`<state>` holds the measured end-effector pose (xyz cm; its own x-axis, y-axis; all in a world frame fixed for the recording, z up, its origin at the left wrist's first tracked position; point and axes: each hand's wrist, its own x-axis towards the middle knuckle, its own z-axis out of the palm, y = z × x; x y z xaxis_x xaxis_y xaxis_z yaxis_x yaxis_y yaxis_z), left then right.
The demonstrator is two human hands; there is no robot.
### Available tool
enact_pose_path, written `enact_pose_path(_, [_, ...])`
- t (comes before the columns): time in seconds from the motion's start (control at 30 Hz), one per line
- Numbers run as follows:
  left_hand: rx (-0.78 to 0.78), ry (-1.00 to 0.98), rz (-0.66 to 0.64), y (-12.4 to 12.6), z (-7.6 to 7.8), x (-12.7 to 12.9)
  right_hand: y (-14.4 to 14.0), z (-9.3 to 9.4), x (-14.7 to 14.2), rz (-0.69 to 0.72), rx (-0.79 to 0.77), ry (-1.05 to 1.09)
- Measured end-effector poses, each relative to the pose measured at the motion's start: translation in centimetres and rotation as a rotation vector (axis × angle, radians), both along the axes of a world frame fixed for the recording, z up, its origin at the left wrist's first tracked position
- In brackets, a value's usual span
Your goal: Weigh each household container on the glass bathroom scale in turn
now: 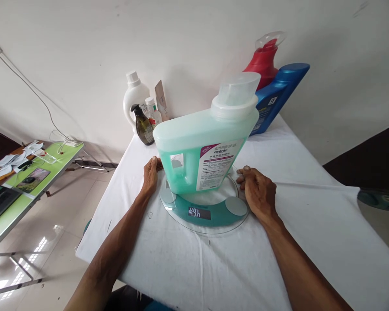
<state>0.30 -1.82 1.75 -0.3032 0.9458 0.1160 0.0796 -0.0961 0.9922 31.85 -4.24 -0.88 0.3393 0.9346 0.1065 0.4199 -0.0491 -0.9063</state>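
Note:
A round glass digital scale [191,202] with a teal band and a lit display lies on the white cloth. On it stands a large jug of green liquid [181,144], upright, with a white label, a built-in handle and a translucent cap. My left hand [151,175] is closed at the scale's left rim, its fingertips partly hidden beside the jug. At the right rim my right hand [258,190] has its fingers curled in, thumb on top, pinching the edge. Neither hand touches the jug's handle.
Behind, against the wall, are a white bottle [134,93], a dark pump bottle [142,125], a small clear bottle [152,111], a red bottle [262,65] and a blue bottle [275,97]. A green table [56,162] with papers and a laptop [0,203] stands left.

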Motion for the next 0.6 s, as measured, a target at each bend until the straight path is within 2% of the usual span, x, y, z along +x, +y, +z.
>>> enact_pose_path(0.6, [-0.019,0.026,-0.004,-0.04,-0.02,-0.16,0.07,-0.43,0.18,0.01,0.015,-0.01])
